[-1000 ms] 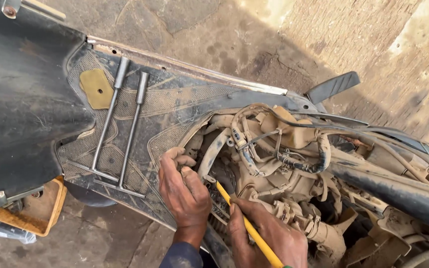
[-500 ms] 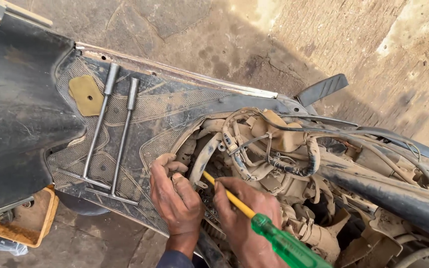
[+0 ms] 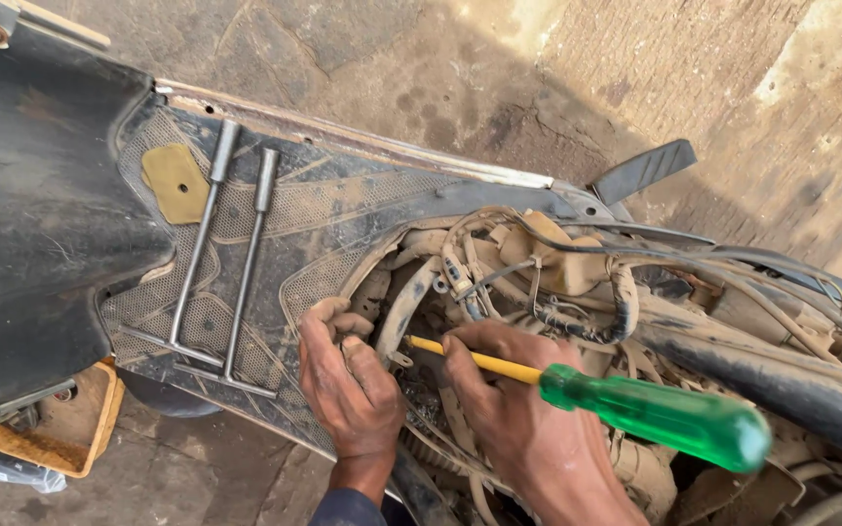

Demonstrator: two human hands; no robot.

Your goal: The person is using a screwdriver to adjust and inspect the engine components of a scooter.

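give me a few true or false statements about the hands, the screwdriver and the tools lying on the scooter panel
1. The right hand holds a screwdriver with a green handle and yellow shaft. True.
2. Both hands are lifted clear of the scooter. False: the left hand rests at the edge of the opening, by the dusty wiring.
3. Two metal T-handle wrenches lie side by side on the textured floorboard. True.
4. The left hand grips one of the wrenches. False: they lie apart from it, untouched.
5. The screwdriver's handle is red. False: it is green.
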